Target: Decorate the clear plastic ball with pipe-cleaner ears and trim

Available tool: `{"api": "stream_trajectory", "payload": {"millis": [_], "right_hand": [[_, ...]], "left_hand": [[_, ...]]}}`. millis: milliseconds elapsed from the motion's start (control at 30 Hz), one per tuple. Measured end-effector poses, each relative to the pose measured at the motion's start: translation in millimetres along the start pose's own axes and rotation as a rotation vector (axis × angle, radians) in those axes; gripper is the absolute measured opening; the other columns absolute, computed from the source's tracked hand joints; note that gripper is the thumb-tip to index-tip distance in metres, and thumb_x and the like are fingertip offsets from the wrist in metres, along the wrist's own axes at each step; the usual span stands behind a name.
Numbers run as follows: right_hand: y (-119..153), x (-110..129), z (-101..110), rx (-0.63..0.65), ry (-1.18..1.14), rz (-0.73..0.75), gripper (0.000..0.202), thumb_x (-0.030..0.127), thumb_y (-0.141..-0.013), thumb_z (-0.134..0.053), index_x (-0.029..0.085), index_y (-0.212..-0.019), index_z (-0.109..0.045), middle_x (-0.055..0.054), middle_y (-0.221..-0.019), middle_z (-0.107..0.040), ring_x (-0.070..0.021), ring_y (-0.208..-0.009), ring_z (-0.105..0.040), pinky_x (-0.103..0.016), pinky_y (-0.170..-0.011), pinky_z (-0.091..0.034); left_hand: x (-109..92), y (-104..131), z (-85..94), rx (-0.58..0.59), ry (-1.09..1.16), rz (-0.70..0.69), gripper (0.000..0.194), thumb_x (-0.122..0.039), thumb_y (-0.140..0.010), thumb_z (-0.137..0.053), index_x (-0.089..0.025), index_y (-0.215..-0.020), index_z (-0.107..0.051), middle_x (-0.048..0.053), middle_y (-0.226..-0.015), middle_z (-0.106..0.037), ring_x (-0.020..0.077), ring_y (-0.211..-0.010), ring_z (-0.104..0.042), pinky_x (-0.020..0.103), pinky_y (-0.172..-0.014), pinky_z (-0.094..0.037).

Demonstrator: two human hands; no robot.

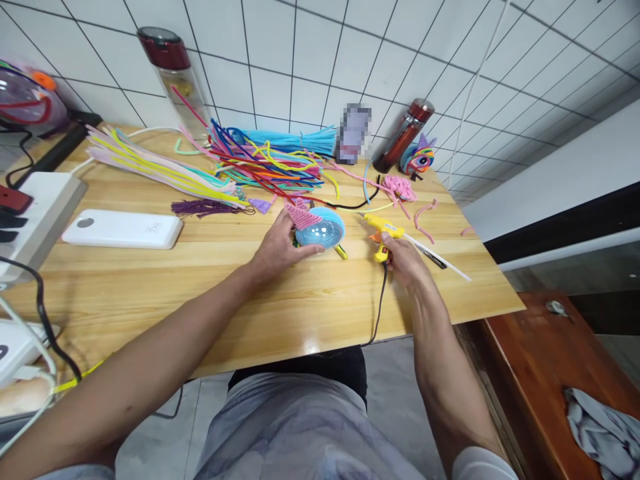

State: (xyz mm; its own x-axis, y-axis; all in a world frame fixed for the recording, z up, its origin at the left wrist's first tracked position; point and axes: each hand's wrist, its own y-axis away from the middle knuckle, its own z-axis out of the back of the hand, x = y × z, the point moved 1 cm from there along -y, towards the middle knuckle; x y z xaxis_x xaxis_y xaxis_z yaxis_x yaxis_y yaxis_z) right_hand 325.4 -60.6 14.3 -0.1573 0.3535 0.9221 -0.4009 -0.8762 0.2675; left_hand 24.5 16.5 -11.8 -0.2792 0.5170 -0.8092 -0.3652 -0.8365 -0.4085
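Observation:
My left hand (283, 241) grips a clear plastic ball (320, 233) whose upper part is wrapped in light blue pipe cleaner. A pink triangular pipe-cleaner piece (301, 215) sticks up at the ball's left, by my fingertips. In my right hand (403, 257) is a yellow hot glue gun (384, 230), its nozzle aimed left toward the ball but apart from it. A white glue stick (440, 257) juts from the gun's rear, and its black cord hangs over the table edge. Partly hidden under the ball lies a yellow-green object (341, 252).
Bundles of colourful pipe cleaners (270, 157) cover the back of the table (225, 307). Behind stand a glass bottle (173, 73), a phone (354, 133) and a red flask (405, 137). A finished-looking pipe-cleaner figure (419, 159), power bank (123, 229) and power strip (43, 213) lie around.

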Motion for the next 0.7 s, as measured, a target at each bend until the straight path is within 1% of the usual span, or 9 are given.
{"api": "stream_trajectory", "payload": {"millis": [133,233,300,367,433,500,600,667,700], "right_hand": [[7,1,3,0.082,0.026,0.0,0.054,0.071,-0.069,-0.083,0.022,-0.071,-0.061,0.005,-0.052,-0.05,-0.0096,-0.046,-0.041,-0.024,-0.043,-0.029],[18,0,9,0.101,0.066,0.013,0.05,0.067,-0.072,-0.082,0.02,-0.076,-0.064,0.0,-0.06,-0.061,-0.0115,-0.05,-0.05,-0.026,-0.046,-0.038],[25,-1,12,0.059,0.152,0.032,0.049,0.066,-0.077,-0.077,0.018,-0.084,-0.067,-0.005,-0.072,-0.07,-0.0134,-0.053,-0.057,-0.028,-0.05,-0.044],[31,-3,12,-0.048,0.297,0.069,0.047,0.063,-0.082,-0.073,0.017,-0.093,-0.069,-0.008,-0.084,-0.076,-0.0161,-0.058,-0.062,-0.031,-0.054,-0.048],[35,-4,9,-0.168,0.468,0.137,0.043,0.058,-0.083,-0.073,0.019,-0.1,-0.069,-0.009,-0.092,-0.078,-0.0204,-0.068,-0.068,-0.034,-0.063,-0.051],[38,-5,1,-0.232,0.611,0.202,0.039,0.052,-0.081,-0.076,0.022,-0.104,-0.068,-0.007,-0.093,-0.078,-0.0241,-0.081,-0.071,-0.036,-0.072,-0.051],[40,-3,-12,-0.21,0.714,0.227,0.039,0.047,-0.082,-0.078,0.024,-0.11,-0.066,-0.005,-0.09,-0.078,-0.0261,-0.087,-0.072,-0.037,-0.079,-0.049],[40,-1,-18,-0.204,0.73,0.214,0.039,0.045,-0.085,-0.076,0.023,-0.115,-0.065,-0.005,-0.088,-0.077,-0.0269,-0.089,-0.072,-0.037,-0.08,-0.048],[40,1,-20,-0.205,0.738,0.209,0.039,0.045,-0.086,-0.074,0.023,-0.116,-0.064,-0.006,-0.089,-0.077,-0.0276,-0.09,-0.072,-0.038,-0.08,-0.048]], "left_hand": [[0,-1,-0.5,-0.007,0.009,-0.013,0.081,-0.053,-0.073,-0.092,-0.02,-0.14,-0.061,0.015,-0.15,-0.062,0.0352,-0.143,-0.058,0.052,-0.125,-0.046],[-1,0,-0.8,-0.008,0.015,-0.007,0.082,-0.054,-0.073,-0.092,-0.018,-0.141,-0.06,0.017,-0.15,-0.062,0.0348,-0.144,-0.057,0.052,-0.125,-0.044],[-1,0,-1.1,-0.007,0.021,-0.012,0.08,-0.054,-0.073,-0.092,-0.018,-0.138,-0.062,0.016,-0.149,-0.062,0.0343,-0.145,-0.057,0.05,-0.126,-0.043],[-1,-1,-1.3,-0.008,0.027,-0.014,0.078,-0.053,-0.072,-0.092,-0.019,-0.136,-0.063,0.015,-0.148,-0.062,0.0339,-0.145,-0.056,0.05,-0.127,-0.043],[-1,-1,-1.1,-0.012,0.038,-0.007,0.08,-0.053,-0.071,-0.093,-0.019,-0.136,-0.062,0.015,-0.147,-0.062,0.0339,-0.145,-0.056,0.05,-0.126,-0.043],[-2,-1,-0.2,-0.012,0.06,0.004,0.085,-0.055,-0.069,-0.094,-0.018,-0.137,-0.061,0.016,-0.147,-0.061,0.034,-0.145,-0.056,0.05,-0.125,-0.045],[-2,-1,2.8,-0.009,0.097,0.015,0.092,-0.061,-0.068,-0.093,-0.018,-0.141,-0.058,0.017,-0.15,-0.058,0.0334,-0.143,-0.057,0.048,-0.12,-0.049],[-1,0,5.2,-0.013,0.114,0.002,0.088,-0.069,-0.074,-0.086,-0.018,-0.14,-0.059,0.018,-0.148,-0.058,0.0329,-0.14,-0.059,0.048,-0.117,-0.051],[-1,0,6.3,-0.016,0.125,-0.013,0.083,-0.073,-0.079,-0.08,-0.017,-0.138,-0.06,0.018,-0.146,-0.059,0.0326,-0.137,-0.06,0.049,-0.116,-0.052]]}}
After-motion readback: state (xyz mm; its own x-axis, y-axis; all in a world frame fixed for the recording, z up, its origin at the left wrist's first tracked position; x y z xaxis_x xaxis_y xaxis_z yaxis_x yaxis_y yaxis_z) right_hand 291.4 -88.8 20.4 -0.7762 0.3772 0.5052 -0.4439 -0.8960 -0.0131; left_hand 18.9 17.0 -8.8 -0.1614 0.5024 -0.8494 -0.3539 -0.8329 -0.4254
